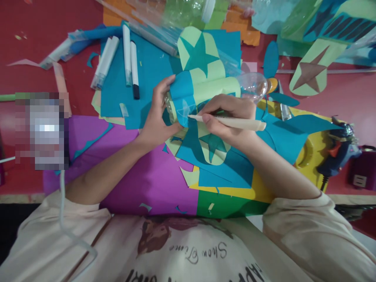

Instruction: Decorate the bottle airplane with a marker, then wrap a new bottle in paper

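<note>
A clear plastic bottle (253, 87) wrapped in pale green and blue paper lies on its side, its neck toward the right. Wing-like green flaps with teal stars (199, 55) stick out from it. My left hand (160, 113) is closed round the bottle's base end. In my right hand (227, 113) is a cream-coloured marker (241, 123), held like a pen. Its tip touches the blue paper band (182, 88) by a pale star outline (185, 111). My right fingers cover part of the bottle's middle.
Several markers (127, 55) lie at the upper left on blue paper. A glue gun (337, 152) rests at the right by yellow paper. A second paper-covered bottle with a brown star (310, 74) is at upper right. Purple paper (152, 172) and scraps spread in front; a blurred-out device sits left.
</note>
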The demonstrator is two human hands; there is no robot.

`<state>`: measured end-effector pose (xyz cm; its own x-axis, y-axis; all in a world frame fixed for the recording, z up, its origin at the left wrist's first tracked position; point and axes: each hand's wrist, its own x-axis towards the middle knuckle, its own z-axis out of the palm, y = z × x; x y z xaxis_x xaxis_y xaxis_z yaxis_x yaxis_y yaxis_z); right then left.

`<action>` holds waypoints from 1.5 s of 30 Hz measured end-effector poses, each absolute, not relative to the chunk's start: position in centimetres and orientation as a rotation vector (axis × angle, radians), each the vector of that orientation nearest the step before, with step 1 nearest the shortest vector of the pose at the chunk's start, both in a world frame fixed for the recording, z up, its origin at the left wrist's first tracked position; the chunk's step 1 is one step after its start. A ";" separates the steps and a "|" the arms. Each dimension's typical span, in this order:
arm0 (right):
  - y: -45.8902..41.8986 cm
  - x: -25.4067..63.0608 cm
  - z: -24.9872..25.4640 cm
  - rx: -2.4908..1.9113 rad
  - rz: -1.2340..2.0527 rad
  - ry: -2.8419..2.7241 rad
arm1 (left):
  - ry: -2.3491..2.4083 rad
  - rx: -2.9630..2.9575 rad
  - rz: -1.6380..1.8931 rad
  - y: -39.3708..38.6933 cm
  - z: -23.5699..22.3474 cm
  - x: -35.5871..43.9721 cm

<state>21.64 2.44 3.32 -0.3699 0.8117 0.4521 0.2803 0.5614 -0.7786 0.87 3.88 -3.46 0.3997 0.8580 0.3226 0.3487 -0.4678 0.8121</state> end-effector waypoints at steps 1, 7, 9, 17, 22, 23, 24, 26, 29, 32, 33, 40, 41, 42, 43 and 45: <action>2.4 21.7 3.3 -0.895 0.775 -1.902 | 1.029 1.999 0.993 3.9 -3.4 0.9; 2.3 21.7 3.4 -0.948 0.817 -1.858 | 1.031 2.005 0.974 3.8 -3.2 0.8; 2.3 21.6 3.5 -0.933 0.791 -1.864 | 1.019 2.001 0.986 3.9 -3.3 0.8; 2.2 21.4 3.7 -0.884 0.774 -1.768 | 1.016 1.990 0.997 3.8 -3.2 0.9; 2.3 21.6 3.6 -0.961 0.777 -1.833 | 0.981 1.984 1.024 3.8 -3.3 0.9; 2.3 21.6 3.6 -0.964 0.778 -1.846 | 0.974 1.983 1.028 3.9 -3.4 0.9; 2.3 21.6 3.6 -0.958 0.777 -1.853 | 0.970 1.983 1.029 3.9 -3.4 0.9; 2.3 21.6 3.6 -0.933 0.773 -1.853 | 0.970 1.980 1.021 3.9 -3.4 0.9; 2.3 21.6 3.5 -0.923 0.779 -1.857 | 1.002 1.980 1.007 3.8 -3.4 0.8; 2.4 21.6 3.4 -0.935 0.791 -1.896 | 1.031 1.988 1.000 3.8 -3.4 0.8; 2.4 21.6 3.4 -0.929 0.798 -1.913 | 1.030 1.991 0.999 3.8 -3.4 0.8; 2.5 21.6 4.1 -0.951 0.842 -1.720 | 0.986 2.035 0.992 3.8 -3.3 0.9; 2.5 21.6 4.2 -0.977 0.840 -1.701 | 0.981 2.048 0.994 3.8 -3.3 0.9; 2.5 21.6 4.2 -1.002 0.844 -1.696 | 0.976 2.060 0.992 3.8 -3.2 0.9; 2.5 21.6 4.2 -1.023 0.857 -1.700 | 0.974 2.074 0.988 3.8 -3.2 0.9; 2.5 21.7 4.2 -1.048 0.902 -1.715 | 0.980 2.109 0.969 3.9 -3.2 0.8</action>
<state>21.66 2.51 4.16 -0.2307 0.9195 0.3183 0.2593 0.3734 -0.8907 0.81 3.86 -3.16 0.4577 0.8143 0.3570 0.3661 -0.5385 0.7589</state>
